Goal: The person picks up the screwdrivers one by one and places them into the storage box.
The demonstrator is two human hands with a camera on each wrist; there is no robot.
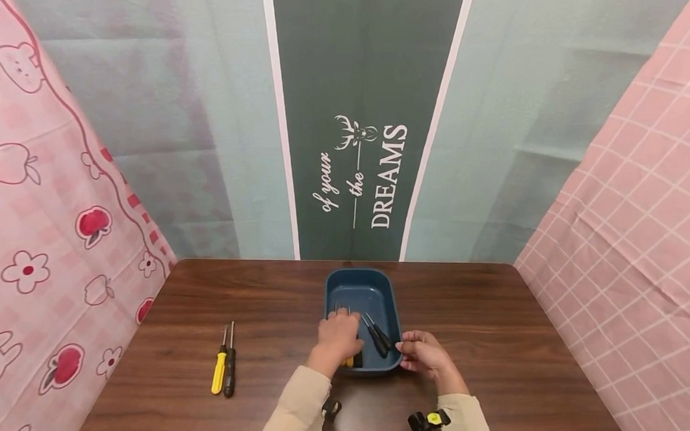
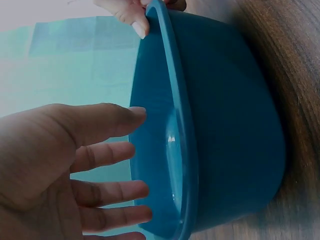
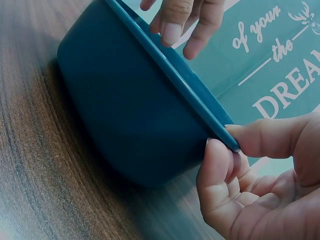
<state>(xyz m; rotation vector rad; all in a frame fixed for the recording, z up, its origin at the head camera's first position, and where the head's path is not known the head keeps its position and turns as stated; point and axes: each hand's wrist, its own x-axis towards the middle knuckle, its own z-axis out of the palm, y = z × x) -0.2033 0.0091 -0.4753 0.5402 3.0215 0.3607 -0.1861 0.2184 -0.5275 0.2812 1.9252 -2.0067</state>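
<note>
A deep blue plastic bin (image 1: 368, 295) sits on the table. My right hand (image 1: 425, 353) pinches its near right rim between thumb and fingers, as the right wrist view also shows at the bin's rim (image 3: 185, 100). Over the bin's left part is my left hand (image 1: 338, 336), its fingers loosely extended and apart in the left wrist view. Two black-handled screwdrivers (image 1: 379, 339) lie in the bin to the right of that hand. Below the left hand a yellow handle (image 1: 349, 362) and a dark one show, mostly hidden, with thin metal shafts beyond the fingers.
On the brown wooden table (image 1: 474, 326), a yellow-handled screwdriver (image 1: 219, 372) and a black-handled screwdriver (image 1: 229, 371) lie side by side at the left. Curtains with lettering hang behind the table, and pink cloths flank both sides.
</note>
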